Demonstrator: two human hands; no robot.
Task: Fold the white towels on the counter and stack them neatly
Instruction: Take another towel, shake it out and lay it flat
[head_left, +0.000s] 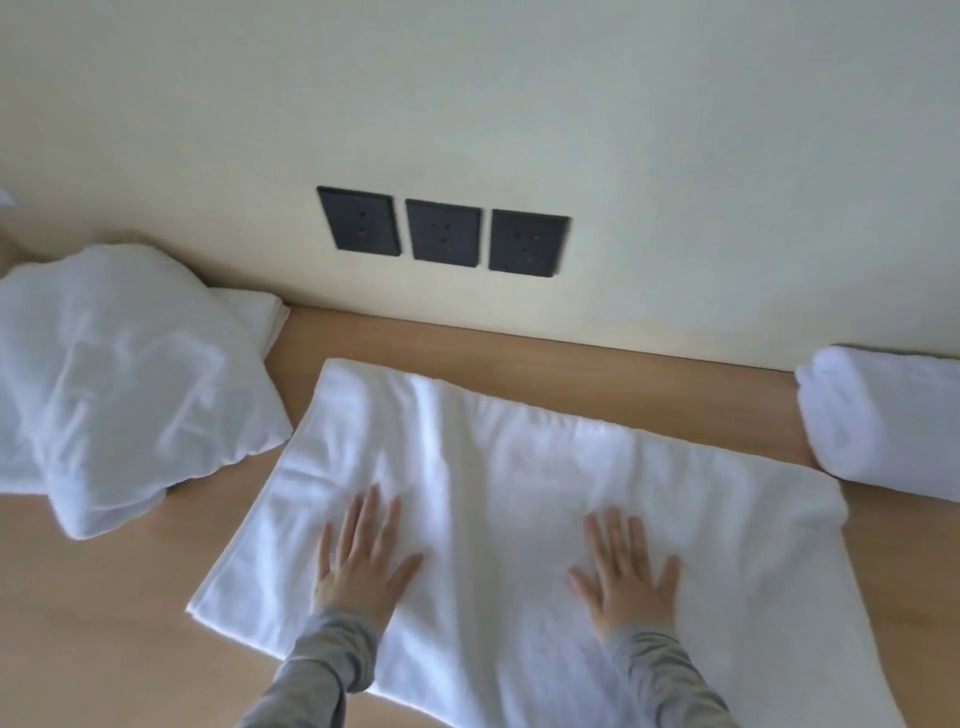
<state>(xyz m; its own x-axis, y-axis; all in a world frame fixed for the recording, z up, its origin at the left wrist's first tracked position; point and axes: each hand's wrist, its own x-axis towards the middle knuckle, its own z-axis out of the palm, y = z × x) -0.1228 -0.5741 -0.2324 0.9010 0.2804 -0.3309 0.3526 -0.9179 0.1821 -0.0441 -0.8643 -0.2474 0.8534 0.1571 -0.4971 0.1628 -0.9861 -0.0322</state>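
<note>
Currently we press our left hand (363, 558) and right hand (626, 569) flat, fingers spread, on the white rectangular terry towel (519, 467) lying beneath both palms on the light wooden counter (104, 623). A crumpled white towel heap (114, 384) lies left of our left hand; a folded white towel (883, 421) lies right of our right hand.

The place looked like a hotel room or similar guest lodging, though the blurred, narrow view left that uncertain. A pale wooden counter (519, 338) ran flush against a plain cream wall (623, 130). Three dark socket plates (443, 236) were set into the wall side by side, just above the worktop. On the counter lay plain white linen of one kind: a flat towel (493, 467) spread in the middle, a loose heap of towels (114, 384) at the left, and a tidy towel bundle (883, 421) at the right.
</note>
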